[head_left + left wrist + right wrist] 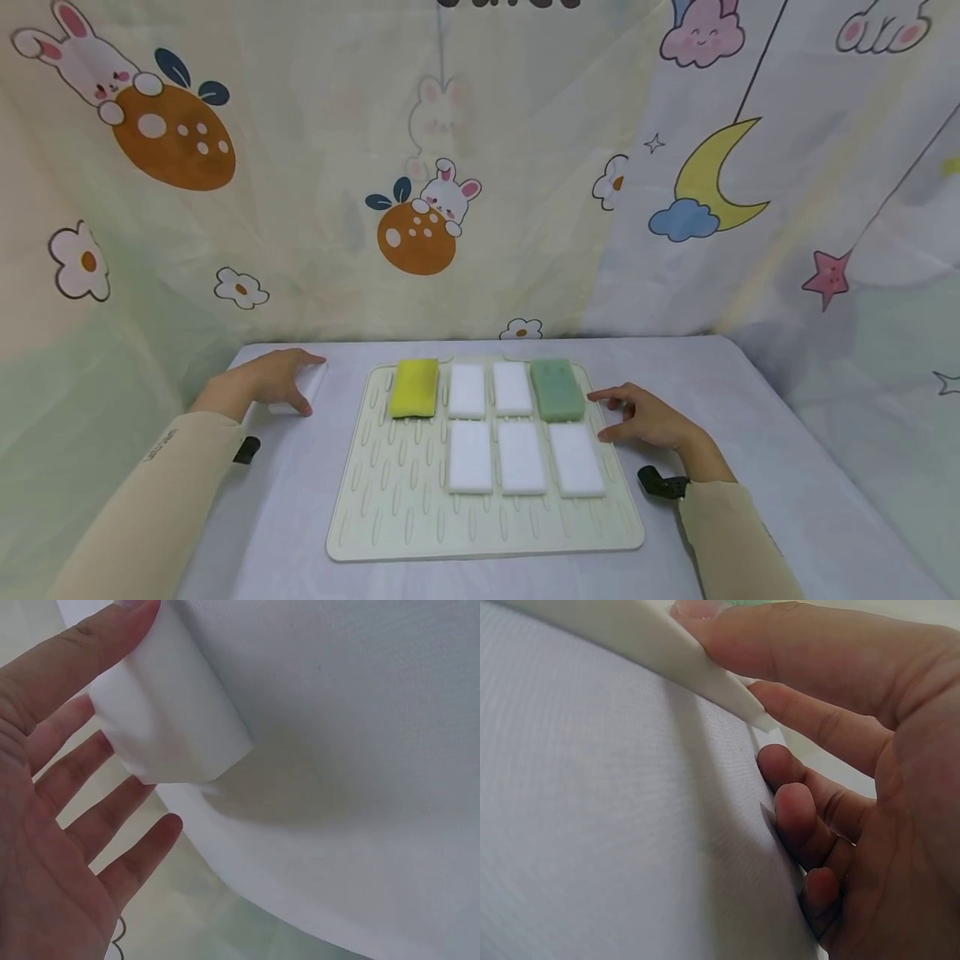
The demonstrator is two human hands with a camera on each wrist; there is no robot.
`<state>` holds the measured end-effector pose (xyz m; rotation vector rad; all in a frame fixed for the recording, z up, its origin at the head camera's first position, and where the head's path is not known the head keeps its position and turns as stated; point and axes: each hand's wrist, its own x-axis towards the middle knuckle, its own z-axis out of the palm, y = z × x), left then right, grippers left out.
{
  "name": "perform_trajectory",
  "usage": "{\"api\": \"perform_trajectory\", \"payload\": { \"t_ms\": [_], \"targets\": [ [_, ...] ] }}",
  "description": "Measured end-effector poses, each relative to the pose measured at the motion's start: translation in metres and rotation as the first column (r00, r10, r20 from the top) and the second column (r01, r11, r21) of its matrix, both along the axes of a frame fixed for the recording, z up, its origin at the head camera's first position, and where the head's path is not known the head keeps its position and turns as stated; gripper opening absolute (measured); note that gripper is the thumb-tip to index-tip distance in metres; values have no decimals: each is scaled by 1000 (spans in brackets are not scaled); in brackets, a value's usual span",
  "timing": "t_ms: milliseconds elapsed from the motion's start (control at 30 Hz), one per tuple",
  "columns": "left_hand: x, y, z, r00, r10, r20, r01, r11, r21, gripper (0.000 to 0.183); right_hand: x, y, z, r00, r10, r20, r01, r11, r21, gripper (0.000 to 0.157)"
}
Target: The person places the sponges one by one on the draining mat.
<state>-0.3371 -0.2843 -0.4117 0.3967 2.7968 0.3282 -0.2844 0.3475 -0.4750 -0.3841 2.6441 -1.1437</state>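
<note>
At the table's far left, my left hand (258, 383) grips a white block that looks like a sponge (180, 705), thumb on one side and fingers on the other. My right hand (651, 423) is at the right edge of a pale ribbed mat (405, 525), fingers loosely bent and holding nothing. In the right wrist view its thumb lies over the mat's rim (727, 690). Closest to that hand are a green sponge (557, 390) and a white sponge (576, 460). A yellow sponge (414, 388) sits at the mat's back left.
Several more white sponges, such as one in the front row (470, 457), lie in two rows on the mat. A white cloth covers the table (292, 517). Behind it hangs a printed curtain (322, 233) with rabbits and flowers.
</note>
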Motion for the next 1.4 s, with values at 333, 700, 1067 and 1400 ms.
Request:
{"api": "perform_trajectory", "payload": {
  "t_ms": [333, 700, 1067, 1400],
  "targets": [
    [8, -1, 3, 1000, -4, -19, 3, 1000, -26, 102, 0, -1, -2, 1000, 4, -22, -4, 1000, 14, 71],
    [21, 5, 14, 998, -42, -49, 41, 999, -17, 98, -1, 0, -1, 1000, -4, -15, 4, 1000, 23, 72],
    [41, 24, 26, 997, -51, -61, 49, 998, -29, 92, 0, 0, 0, 1000, 17, -9, -17, 1000, 6, 71],
    [53, 41, 32, 987, -123, -106, 112, 988, -102, 90, -2, 0, 0, 999, 22, -25, -21, 999, 41, 72]
  ]
}}
